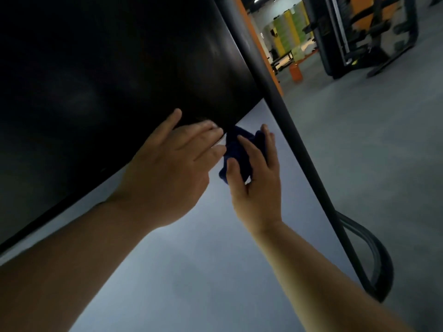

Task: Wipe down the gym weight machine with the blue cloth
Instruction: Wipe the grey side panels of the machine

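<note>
Left hand (172, 173): fingers straight, spread, flat on lower edge of the weight machine's black panel (107, 80). Blue cloth (239, 152) bunched just right of it, on pale surface (191, 259). Right hand (259, 185) grips the cloth, thumb and fingers curled round it, beside black post (287, 121).

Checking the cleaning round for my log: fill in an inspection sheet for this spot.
Surface: black panel above pale panel; too dim to judge dirt.
Job's things: blue cloth, bunched, at the black panel's lower edge.
Clutter: nothing seen.
Grips: left hand flat on the black panel's edge, fingers straight; right hand holds the cloth.
Cables: black loop at the foot of the slanted black pole; cable or frame, cannot tell.
Surroundings: grey floor, another machine, orange object on the floor, yellow-green lockers far back.
</note>
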Tool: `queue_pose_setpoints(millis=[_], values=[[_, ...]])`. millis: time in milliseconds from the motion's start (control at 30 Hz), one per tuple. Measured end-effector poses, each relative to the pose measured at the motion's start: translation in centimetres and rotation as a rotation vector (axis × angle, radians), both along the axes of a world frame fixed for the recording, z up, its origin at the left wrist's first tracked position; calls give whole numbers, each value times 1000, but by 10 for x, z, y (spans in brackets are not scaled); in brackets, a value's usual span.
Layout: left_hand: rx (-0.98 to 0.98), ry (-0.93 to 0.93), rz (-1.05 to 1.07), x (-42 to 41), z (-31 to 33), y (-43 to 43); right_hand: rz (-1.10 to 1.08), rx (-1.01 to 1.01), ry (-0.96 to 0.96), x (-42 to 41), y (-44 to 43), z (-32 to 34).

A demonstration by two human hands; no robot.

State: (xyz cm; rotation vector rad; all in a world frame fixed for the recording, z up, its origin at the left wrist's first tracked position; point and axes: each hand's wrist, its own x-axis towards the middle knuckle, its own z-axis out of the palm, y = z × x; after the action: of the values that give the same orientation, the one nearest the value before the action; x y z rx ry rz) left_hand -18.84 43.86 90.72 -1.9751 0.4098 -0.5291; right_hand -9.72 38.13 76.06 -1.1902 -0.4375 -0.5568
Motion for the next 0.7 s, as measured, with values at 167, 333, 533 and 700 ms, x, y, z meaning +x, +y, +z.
queue_pose_setpoints(millis=[167,333,533,700], values=[[-60,-26,42,-8,-12,15,96,54,469,14,-10,-53],[-90,-34,42,-13,-23,16,177,99,400,23,-17,-4],[-133,-58,37,-13,-27,15,40,-196,-30,59,-35,46],[-153,-90,24,-12,-32,16,167,-117,462,59,-33,-55]])
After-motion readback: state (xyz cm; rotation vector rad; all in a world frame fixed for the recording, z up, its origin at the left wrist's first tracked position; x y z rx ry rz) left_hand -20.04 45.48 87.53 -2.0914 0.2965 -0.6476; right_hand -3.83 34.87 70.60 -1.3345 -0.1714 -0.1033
